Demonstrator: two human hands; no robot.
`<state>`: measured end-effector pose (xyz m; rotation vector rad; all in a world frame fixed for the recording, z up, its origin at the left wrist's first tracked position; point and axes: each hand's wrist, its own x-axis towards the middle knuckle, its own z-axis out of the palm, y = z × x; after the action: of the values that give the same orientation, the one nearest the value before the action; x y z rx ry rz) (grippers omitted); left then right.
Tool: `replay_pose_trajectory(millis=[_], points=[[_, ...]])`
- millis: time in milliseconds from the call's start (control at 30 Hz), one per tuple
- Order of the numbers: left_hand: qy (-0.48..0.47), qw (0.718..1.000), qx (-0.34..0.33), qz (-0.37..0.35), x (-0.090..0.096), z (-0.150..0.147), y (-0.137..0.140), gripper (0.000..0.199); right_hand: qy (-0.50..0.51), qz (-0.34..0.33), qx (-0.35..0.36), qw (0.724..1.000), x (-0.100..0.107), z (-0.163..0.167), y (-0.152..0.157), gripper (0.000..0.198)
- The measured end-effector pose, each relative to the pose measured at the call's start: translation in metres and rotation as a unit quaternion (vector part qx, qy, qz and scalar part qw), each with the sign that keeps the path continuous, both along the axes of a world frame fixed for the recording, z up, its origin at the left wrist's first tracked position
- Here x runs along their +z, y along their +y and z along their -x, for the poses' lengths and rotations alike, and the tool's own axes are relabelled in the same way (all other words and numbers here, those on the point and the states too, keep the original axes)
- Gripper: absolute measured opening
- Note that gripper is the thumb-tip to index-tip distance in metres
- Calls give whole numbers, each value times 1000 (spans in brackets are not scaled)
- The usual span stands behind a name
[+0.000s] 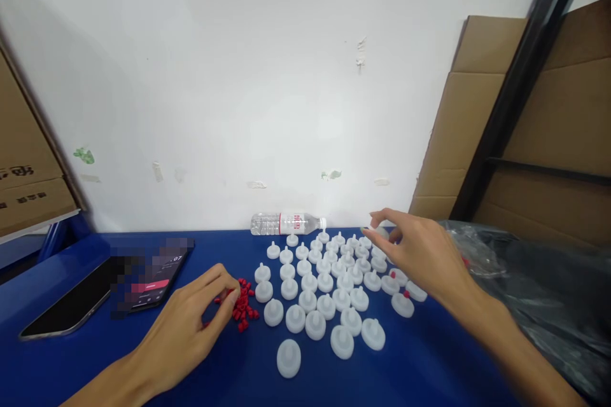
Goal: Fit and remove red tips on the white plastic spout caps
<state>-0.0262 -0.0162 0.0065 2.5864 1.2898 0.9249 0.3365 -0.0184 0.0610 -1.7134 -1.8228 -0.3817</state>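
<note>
My left hand point(198, 311) reaches into a pile of small red caps point(244, 306). Its thumb and index fingertips come together there, and whatever lies between them is hidden. My right hand point(413, 241) hovers over the far right of a spread of white round lids with spouts point(325, 282), thumb and index finger apart. A whitish lid shows behind that gap; I see nothing gripped. Near my right wrist, one white lid point(402, 306) carries a red cap point(407, 294) on its spout, and another just behind it does too. Most other lids have bare spouts.
A clear plastic bottle point(286, 224) lies along the white wall. Two phones point(67, 299) rest at the left of the blue table point(229, 375). Dark plastic sheeting point(539, 292) and cardboard point(472, 108) stand at the right. A cardboard box point(31, 159) is at far left.
</note>
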Motion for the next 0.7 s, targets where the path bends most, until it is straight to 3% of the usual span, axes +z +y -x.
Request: replay_pose_trajectory(millis=[200,333,400,533,700], points=[[-23,1000,-14,6,-1,2,4,35,-8,141,73,987,11,-15,-3,18],[-22,1000,-7,-6,-4,4,8,33,7,305,173,936,3,-22,-5,13],[-14,1000,2,-4,-6,5,8,31,22,346,193,918,-3,-23,-5,10],[-4,1000,10,-7,-7,5,8,28,33,356,170,918,-7,-22,-5,4],[36,999,18,-3,-3,6,10,23,4,323,127,938,1,-33,-6,17]])
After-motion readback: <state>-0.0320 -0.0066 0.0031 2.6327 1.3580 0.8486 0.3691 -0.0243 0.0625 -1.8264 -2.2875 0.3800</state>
